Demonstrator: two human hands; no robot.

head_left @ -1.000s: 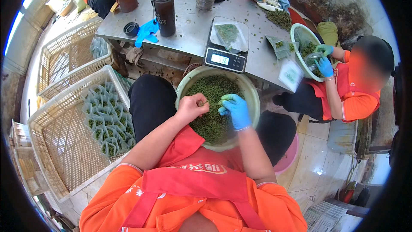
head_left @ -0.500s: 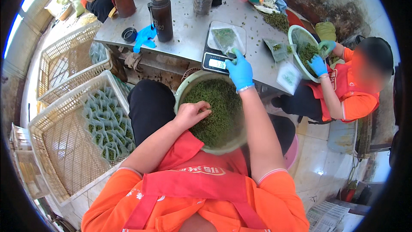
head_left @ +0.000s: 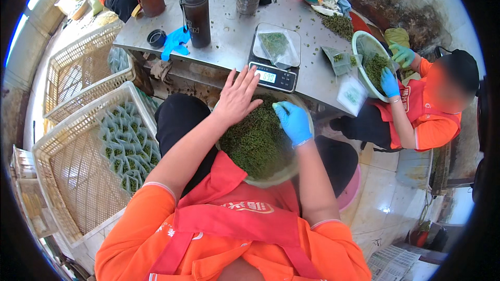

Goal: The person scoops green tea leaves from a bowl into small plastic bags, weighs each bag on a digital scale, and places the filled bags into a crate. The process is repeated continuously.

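Note:
My bare left hand [head_left: 238, 99] is open, its fingers stretched toward the front edge of a digital kitchen scale [head_left: 272, 77]. A clear plastic bag [head_left: 275, 45] with green contents lies on the scale's plate. My right hand [head_left: 293, 124], in a blue glove, is closed over the right side of a pale basin [head_left: 308, 117], its fingertips drawn together; what they hold, if anything, I cannot make out. Small green peppercorn-like berries [head_left: 253, 143] fill the basin, which sits between my knees.
At the left a plastic crate [head_left: 78, 177] holds several filled bags [head_left: 127, 148]; another crate [head_left: 86, 65] stands behind it. A dark bottle [head_left: 196, 18] and blue glove [head_left: 176, 42] lie on the metal table [head_left: 224, 47]. A co-worker's gloved hand [head_left: 389, 83] works at a basin on the right.
My right hand has left the bag on the scale and come back over the basin. My left hand has risen from the berries toward the scale, its fingers now stretched out.

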